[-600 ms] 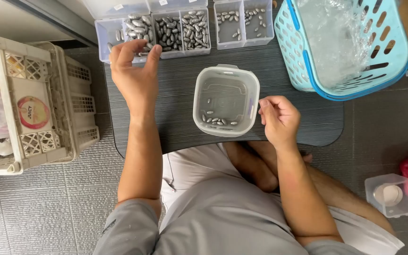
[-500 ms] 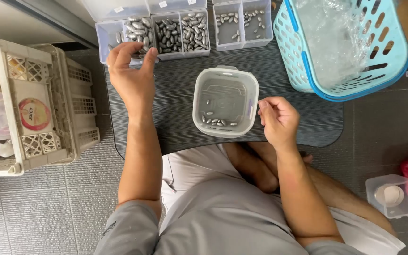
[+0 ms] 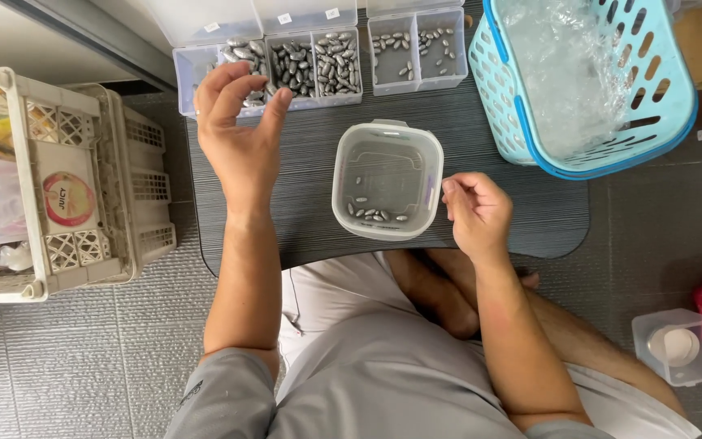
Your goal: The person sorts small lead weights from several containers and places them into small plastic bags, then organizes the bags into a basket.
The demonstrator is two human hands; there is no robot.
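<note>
Leftmost, a beige plastic crate sits on the grey floor, packed with bags and a round label; a second crate nests behind it. Next right, the dark ridged mat covers the lap board. At its far edge lies a clear compartment tray filled with small grey oval weights; a second clear tray just beside it holds fewer of them.

Left hand is raised over the near edge of the first tray, palm toward the camera, fingers curled loosely and spread, thumb out. Whether anything sits between the fingertips, cannot tell.

Centre of the mat: a clear square tub, open, with a few grey weights along its near side.

Right hand hovers just right of the tub, close to its rim, fingers pinched narrow against the thumb; any piece held is too small to make out.

Far right, a blue slotted basket holds crumpled clear plastic. Near right, on the floor, a small lidded clear box.
</note>
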